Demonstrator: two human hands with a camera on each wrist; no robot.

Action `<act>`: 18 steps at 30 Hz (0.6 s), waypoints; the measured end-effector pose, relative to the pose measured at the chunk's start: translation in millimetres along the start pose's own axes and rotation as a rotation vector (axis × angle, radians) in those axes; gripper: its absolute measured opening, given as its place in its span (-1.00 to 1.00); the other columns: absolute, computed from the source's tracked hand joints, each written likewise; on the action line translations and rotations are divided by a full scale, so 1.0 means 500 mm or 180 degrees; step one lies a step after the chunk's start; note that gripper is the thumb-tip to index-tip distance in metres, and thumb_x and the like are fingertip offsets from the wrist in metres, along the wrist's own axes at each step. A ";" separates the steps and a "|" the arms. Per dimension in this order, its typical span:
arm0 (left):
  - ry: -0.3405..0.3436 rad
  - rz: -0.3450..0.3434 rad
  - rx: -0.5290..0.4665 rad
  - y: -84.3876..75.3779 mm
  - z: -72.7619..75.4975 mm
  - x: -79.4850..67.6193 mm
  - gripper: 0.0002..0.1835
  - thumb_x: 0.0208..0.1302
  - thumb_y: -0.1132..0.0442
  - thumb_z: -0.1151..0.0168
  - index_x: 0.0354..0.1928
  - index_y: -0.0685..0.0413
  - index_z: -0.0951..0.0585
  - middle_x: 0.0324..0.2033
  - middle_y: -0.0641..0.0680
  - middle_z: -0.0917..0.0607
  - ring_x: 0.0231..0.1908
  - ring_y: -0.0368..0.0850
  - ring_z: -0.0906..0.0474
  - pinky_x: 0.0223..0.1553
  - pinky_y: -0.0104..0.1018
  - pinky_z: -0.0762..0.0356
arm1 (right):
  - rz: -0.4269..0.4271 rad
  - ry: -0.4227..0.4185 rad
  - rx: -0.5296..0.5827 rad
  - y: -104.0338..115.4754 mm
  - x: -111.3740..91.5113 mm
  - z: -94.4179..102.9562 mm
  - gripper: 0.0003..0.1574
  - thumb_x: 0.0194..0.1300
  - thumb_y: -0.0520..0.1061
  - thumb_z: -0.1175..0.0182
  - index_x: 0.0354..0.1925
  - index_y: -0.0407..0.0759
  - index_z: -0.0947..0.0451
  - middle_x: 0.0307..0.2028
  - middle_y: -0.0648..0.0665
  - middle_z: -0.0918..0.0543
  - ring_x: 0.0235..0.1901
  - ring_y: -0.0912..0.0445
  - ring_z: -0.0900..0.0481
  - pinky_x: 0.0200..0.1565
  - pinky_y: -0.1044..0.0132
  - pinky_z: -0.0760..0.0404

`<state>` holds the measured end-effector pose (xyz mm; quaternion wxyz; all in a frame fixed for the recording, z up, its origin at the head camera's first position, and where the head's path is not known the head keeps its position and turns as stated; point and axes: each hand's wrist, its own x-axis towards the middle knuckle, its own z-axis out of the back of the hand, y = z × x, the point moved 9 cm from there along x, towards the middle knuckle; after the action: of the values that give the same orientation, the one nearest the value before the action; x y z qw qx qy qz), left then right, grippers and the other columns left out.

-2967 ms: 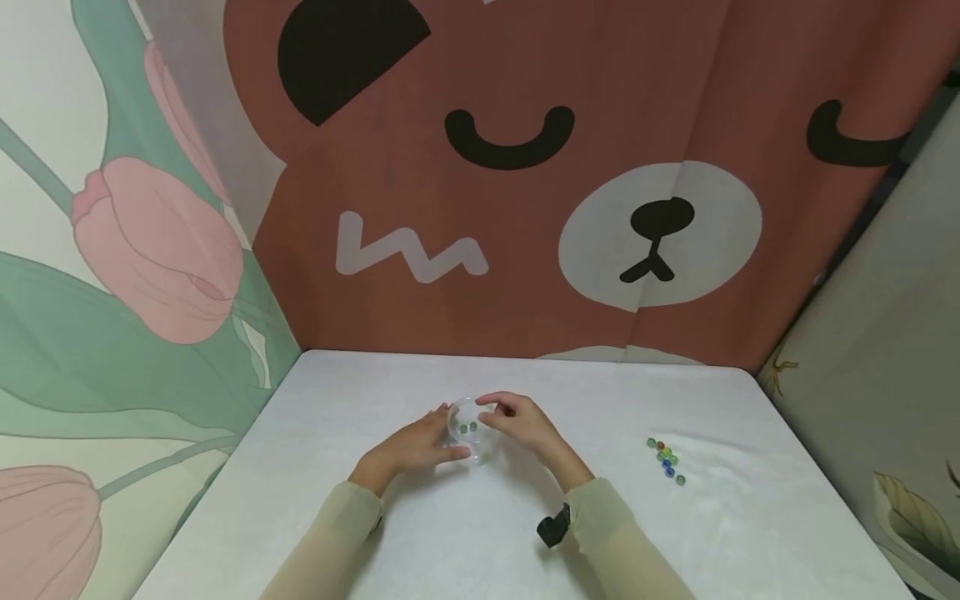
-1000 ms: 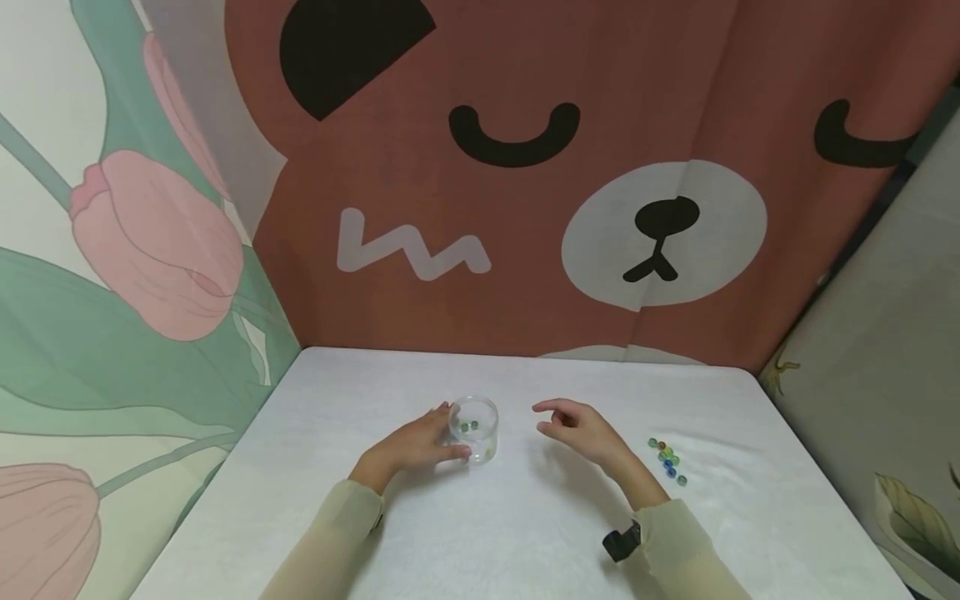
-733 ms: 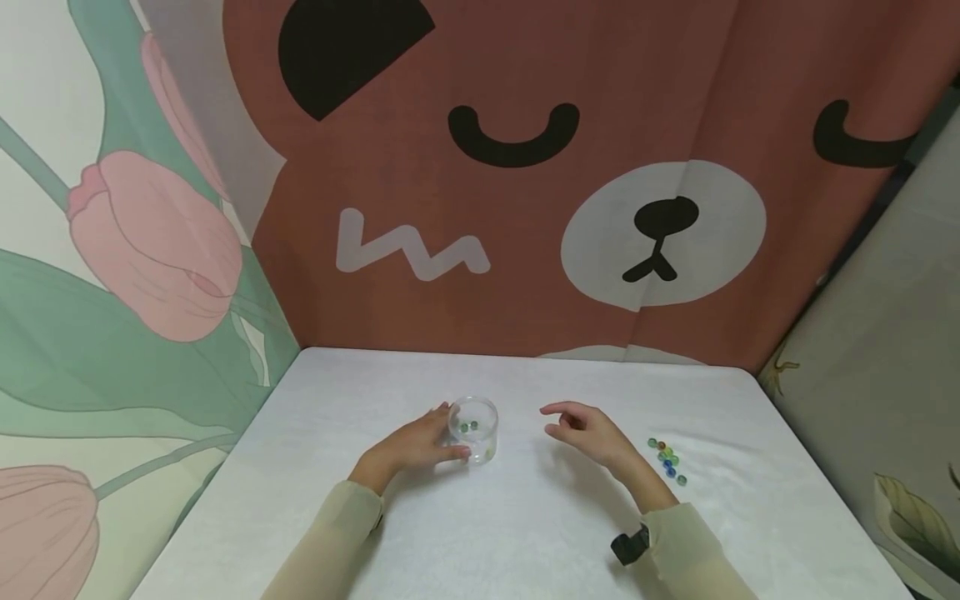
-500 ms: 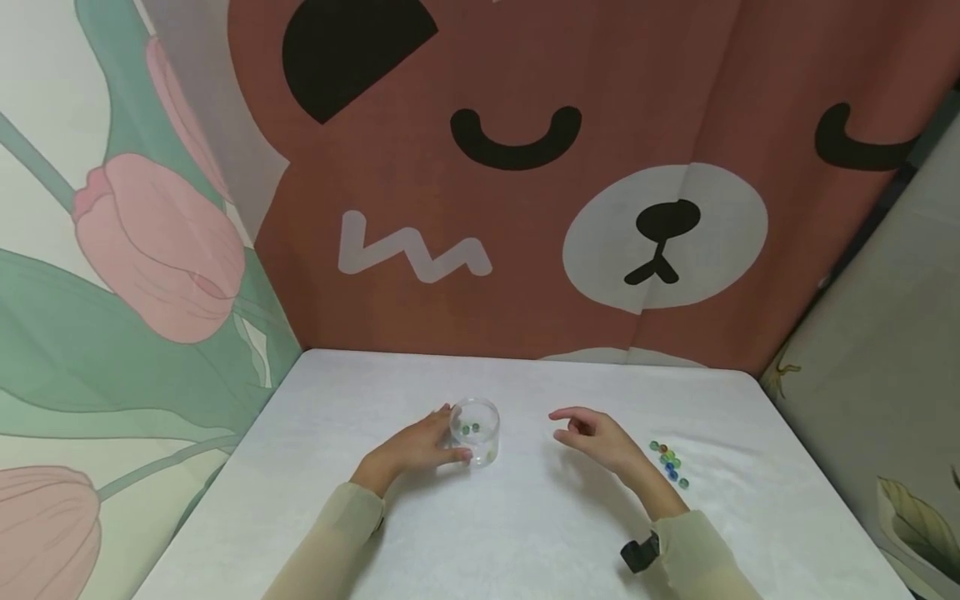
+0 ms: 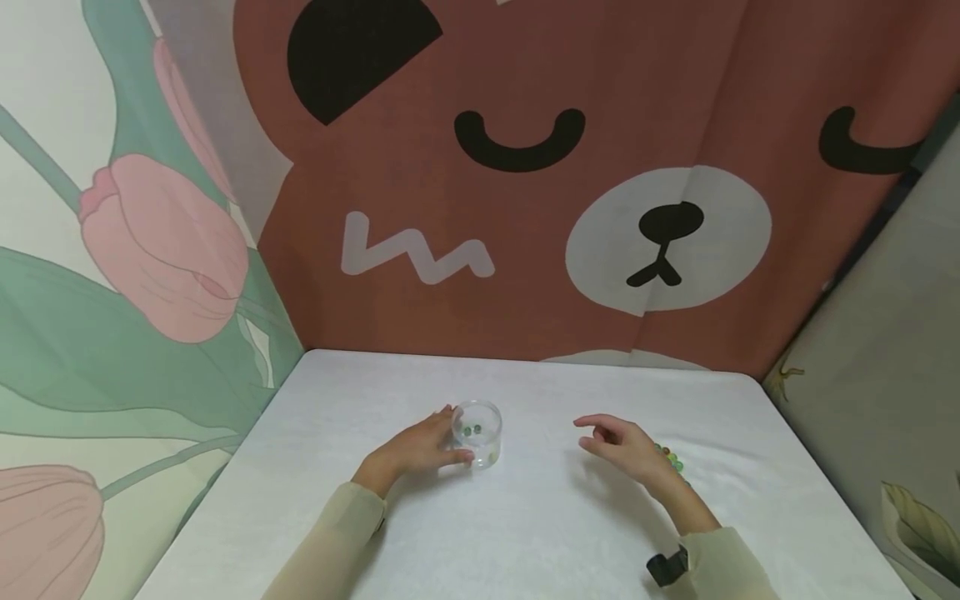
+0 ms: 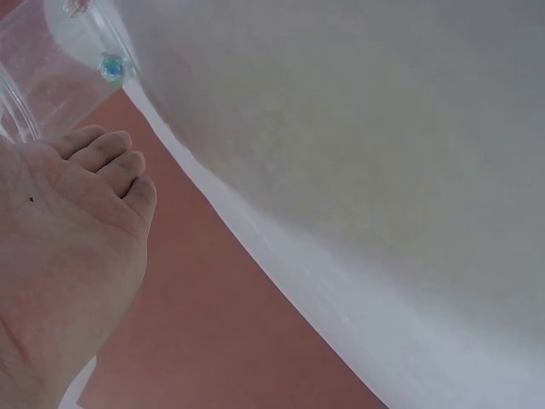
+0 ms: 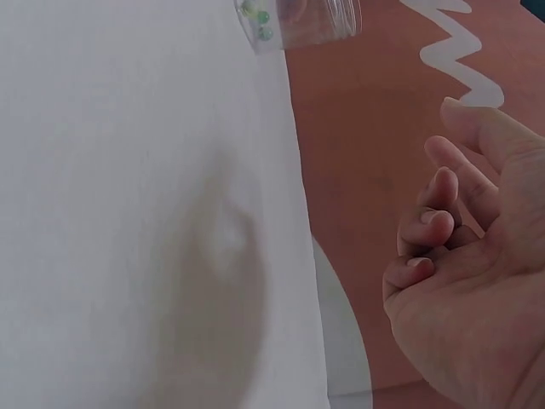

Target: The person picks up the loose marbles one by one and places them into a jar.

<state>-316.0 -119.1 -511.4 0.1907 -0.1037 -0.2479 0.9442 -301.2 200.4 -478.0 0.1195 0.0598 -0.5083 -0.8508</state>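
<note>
Gripping cup with left hand | drawing empty, loosely curled right hand toward right edge of table | so nearing marbles

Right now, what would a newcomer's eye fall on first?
Probably the big bear face behind the white table. Then the clear cup near the table's middle, marbles inside, held by the left hand. After that, more marbles to the right, partly hidden behind the right hand.
</note>
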 end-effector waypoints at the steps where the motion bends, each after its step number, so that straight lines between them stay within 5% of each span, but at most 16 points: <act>1: -0.0001 -0.0002 0.0011 -0.001 0.000 0.000 0.09 0.24 -0.43 -0.21 0.60 0.05 -0.09 0.56 0.25 -0.10 0.56 0.21 0.01 0.50 0.17 -0.08 | -0.0001 -0.0002 0.0013 0.000 -0.005 0.005 -0.47 0.34 0.04 -0.38 0.18 -0.16 -0.61 -0.38 -0.08 -0.43 -0.38 0.16 -0.37 -0.40 0.38 -0.37; 18: 0.0022 -0.0015 0.0052 -0.006 0.003 -0.004 0.07 0.25 -0.43 -0.20 0.61 -0.01 -0.07 0.57 0.24 -0.09 0.56 0.19 0.03 0.51 0.16 -0.05 | -0.0012 -0.0181 -0.0177 -0.044 -0.046 0.067 -0.48 0.34 0.00 -0.37 0.17 -0.22 -0.61 -0.39 -0.05 -0.46 -0.37 0.19 -0.40 -0.36 0.36 -0.41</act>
<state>-313.6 -118.0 -508.6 0.1945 -0.1049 -0.2398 0.9453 -289.4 244.8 -481.8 0.1050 0.0333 -0.4875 -0.8662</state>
